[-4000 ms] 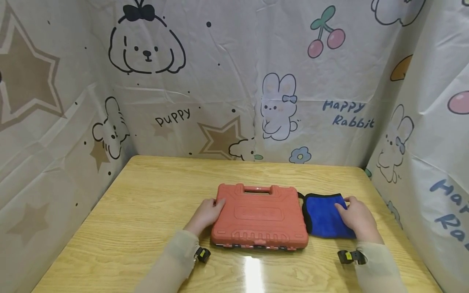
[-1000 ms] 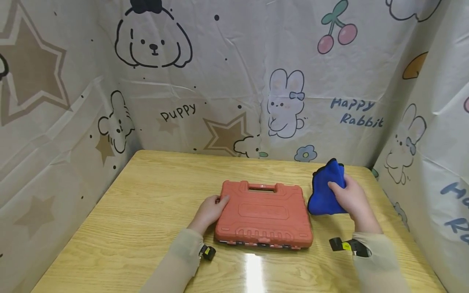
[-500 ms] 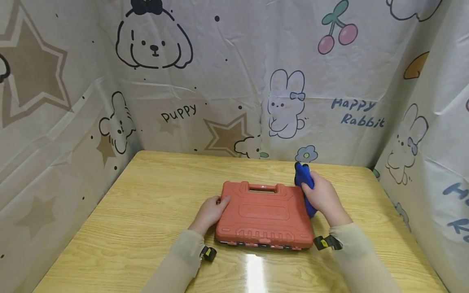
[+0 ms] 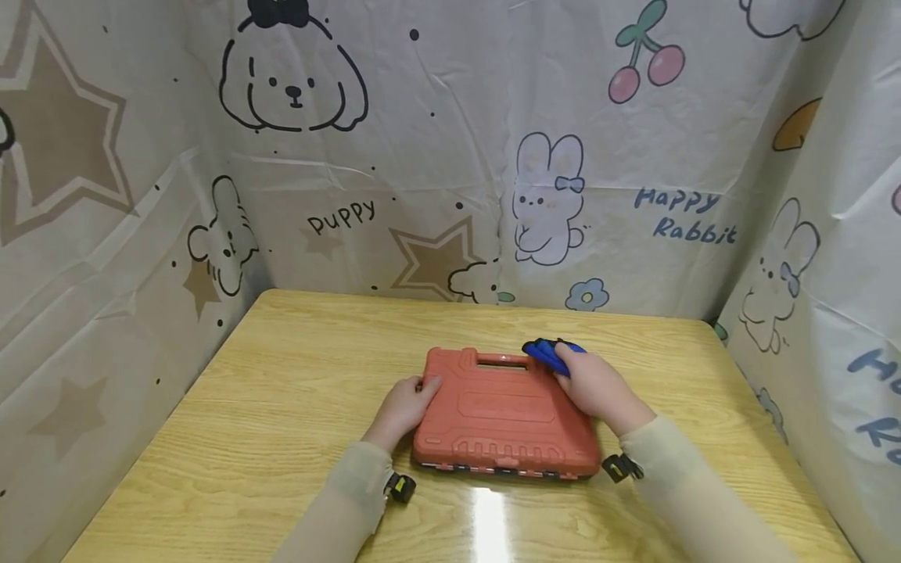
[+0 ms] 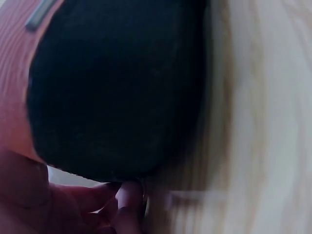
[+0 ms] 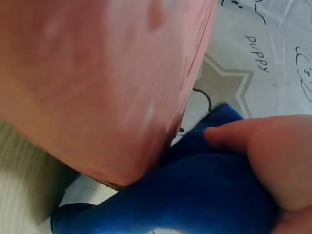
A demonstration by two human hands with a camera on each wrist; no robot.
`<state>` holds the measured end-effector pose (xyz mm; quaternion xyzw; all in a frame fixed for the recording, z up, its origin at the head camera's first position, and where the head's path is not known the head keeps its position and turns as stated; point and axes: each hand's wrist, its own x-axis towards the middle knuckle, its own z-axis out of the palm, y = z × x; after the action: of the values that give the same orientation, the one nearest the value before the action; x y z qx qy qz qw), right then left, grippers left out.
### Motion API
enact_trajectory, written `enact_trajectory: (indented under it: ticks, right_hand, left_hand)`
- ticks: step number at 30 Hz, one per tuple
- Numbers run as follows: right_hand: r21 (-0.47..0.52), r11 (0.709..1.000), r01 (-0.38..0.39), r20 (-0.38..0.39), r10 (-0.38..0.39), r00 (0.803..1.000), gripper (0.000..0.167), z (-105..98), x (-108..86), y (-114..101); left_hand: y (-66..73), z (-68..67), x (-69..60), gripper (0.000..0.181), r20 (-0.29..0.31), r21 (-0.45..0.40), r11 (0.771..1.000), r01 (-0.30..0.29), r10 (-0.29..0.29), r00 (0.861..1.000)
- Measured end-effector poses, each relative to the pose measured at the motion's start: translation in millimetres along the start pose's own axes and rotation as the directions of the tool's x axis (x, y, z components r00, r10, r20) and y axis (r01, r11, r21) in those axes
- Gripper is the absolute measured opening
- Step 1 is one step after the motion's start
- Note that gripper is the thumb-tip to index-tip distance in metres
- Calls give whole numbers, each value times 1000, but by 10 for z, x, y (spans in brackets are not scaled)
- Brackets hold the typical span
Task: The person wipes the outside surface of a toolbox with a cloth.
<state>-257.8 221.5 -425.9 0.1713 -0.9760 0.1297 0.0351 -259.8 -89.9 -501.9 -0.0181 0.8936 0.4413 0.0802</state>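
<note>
Right grip point(image 4: 601, 389) pinches cloth point(image 4: 546, 355) at the far right corner of the case point(image 4: 507, 418); left grip point(image 4: 403, 408) clasps its left edge.

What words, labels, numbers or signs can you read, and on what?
"puppy": back wall cloth
"Happy Rabbit": same cloth
"H… R…": right wall cloth, cut off
Red case: raised panel, too faint to read
Left wrist camera and right wrist camera: yellow labels, too small to read

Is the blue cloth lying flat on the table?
No, the right hand grips the blue cloth, bunched, near the handle of the red carrying case.
</note>
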Motion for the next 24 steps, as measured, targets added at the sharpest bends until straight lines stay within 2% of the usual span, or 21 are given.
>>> enact_trajectory:
  ticks: [6,10,12,17,21,24]
  right_hand:
    - [-6,997,73,53,-72,996,16,1,-126,-33]
    - [15,997,78,47,-78,996,17,11,-252,-55]
    - [30,997,66,40,-67,997,20,22,-316,-78]
    - [65,998,2,36,-4,999,41,58,-446,-188]
    - [66,998,-25,38,22,999,35,53,-517,-269]
    - [53,999,-13,38,12,999,28,39,-569,-309]
  left_hand:
    - [19,4,-6,63,0,12,1000,3,-3,1000]
    - [26,6,-13,64,3,22,1000,0,0,1000]
    - [30,0,-18,63,5,20,1000,-3,3,1000]
    - [32,-30,-36,61,2,27,1000,0,0,1000]
    - [53,-29,-48,62,8,30,1000,2,-2,1000]
    - [70,-12,-50,62,14,26,1000,2,-3,1000]
